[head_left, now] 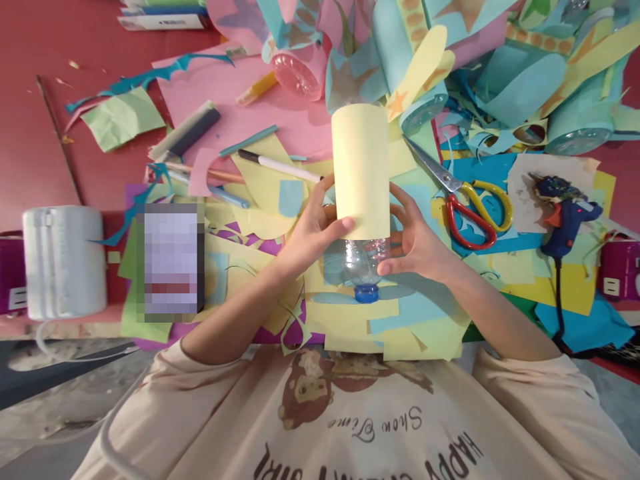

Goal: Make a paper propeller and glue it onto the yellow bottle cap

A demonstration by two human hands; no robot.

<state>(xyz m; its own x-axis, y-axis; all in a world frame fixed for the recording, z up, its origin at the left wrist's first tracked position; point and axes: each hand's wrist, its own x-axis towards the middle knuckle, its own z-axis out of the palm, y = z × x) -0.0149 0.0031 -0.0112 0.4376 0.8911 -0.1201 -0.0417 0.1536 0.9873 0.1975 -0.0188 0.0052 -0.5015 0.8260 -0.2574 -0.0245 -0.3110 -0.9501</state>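
Note:
A clear plastic bottle [357, 257] with a blue cap [367, 293] points its neck toward me. Pale yellow paper [361, 170] is wrapped around its body, leaving the shoulder and neck bare. My left hand [323, 223] is closed on the bottle from the left, thumb lying on the paper near its lower edge. From the right, my right hand [417, 237] grips the bottle, its thumb by the clear shoulder and its other fingers partly hidden behind. Scissors [455, 183] with red and yellow handles lie to the right of my right hand.
A blue glue gun [563, 230] with a black cord rests at the right. Paper-covered bottles [300, 73] with cut-out shapes crowd the far side. A white marker [280, 165], a phone [173, 260] and a white corded device [65, 263] lie to the left, among paper scraps.

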